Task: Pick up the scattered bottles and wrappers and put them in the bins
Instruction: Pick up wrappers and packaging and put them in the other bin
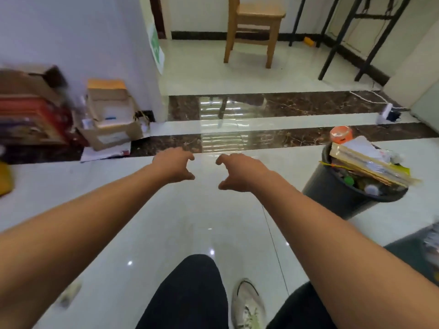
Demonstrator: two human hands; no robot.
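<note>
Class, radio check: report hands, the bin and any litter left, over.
Left hand and right hand open, holding nothing. Black bin on the right overfull, orange bottle on top. Small orange item on the far floor by the chair.

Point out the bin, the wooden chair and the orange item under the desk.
Bin point(332, 195): head view, dark outer wall.
Wooden chair point(260, 10): head view, seat.
Orange item point(308, 41): head view, its middle, on the floor.

Left hand point(174, 165) and right hand point(240, 172) side by side, apart, above the floor point(166, 222), overfilled bin point(342, 198) to their right, stacked boxes point(109, 119) far left against the wall, chair point(254, 27) beyond, a shoe point(248, 302) below.
</note>
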